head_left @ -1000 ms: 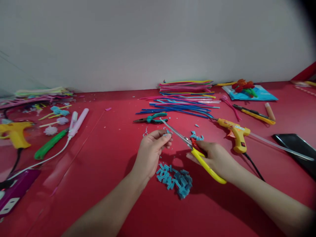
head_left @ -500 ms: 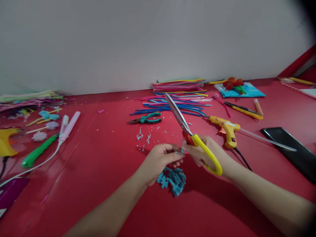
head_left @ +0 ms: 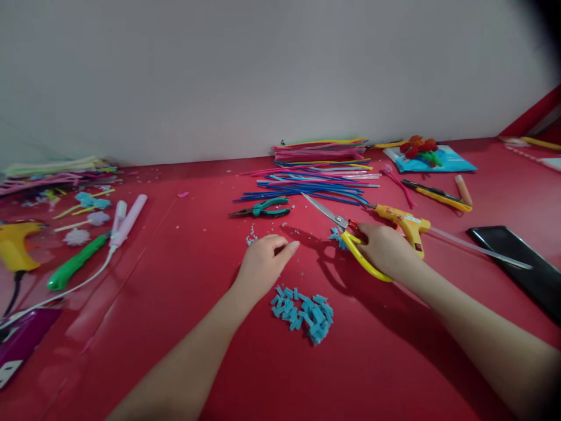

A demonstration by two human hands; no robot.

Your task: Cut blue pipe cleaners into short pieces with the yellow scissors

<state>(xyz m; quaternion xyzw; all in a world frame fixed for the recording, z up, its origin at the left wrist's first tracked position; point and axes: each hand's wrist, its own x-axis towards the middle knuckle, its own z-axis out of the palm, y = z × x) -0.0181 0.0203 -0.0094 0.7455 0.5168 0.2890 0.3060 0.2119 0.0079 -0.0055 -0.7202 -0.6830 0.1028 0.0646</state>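
My right hand point(head_left: 385, 248) is closed around a pair of scissors point(head_left: 346, 225) with yellow and red handles, low over the table. The blades point up and left, toward the coloured sticks. Just beneath the handles lies a small cluster of light-blue bits point(head_left: 338, 238). My left hand point(head_left: 265, 263) hovers over the red table with its thumb apart from loosely bent fingers; no object shows in it. Closer to me is a pile of cut light-blue pieces point(head_left: 302, 313). Teal-handled pliers point(head_left: 263, 208) lie beyond the left hand, with tiny blue scraps point(head_left: 251, 238) near its knuckles.
Coloured sticks point(head_left: 315, 181) lie along the wall. A yellow glue gun point(head_left: 403, 222) sits beside my right hand, with a black phone point(head_left: 517, 263) and a cutter knife point(head_left: 438, 196) further right. At left are a green-handled tool point(head_left: 79, 263) and another glue gun point(head_left: 20, 245).
My hands have moved apart. The right hand has lowered the scissors rightward toward the table; the left has shifted left and let go of the small blue piece. More of the blue pile shows.
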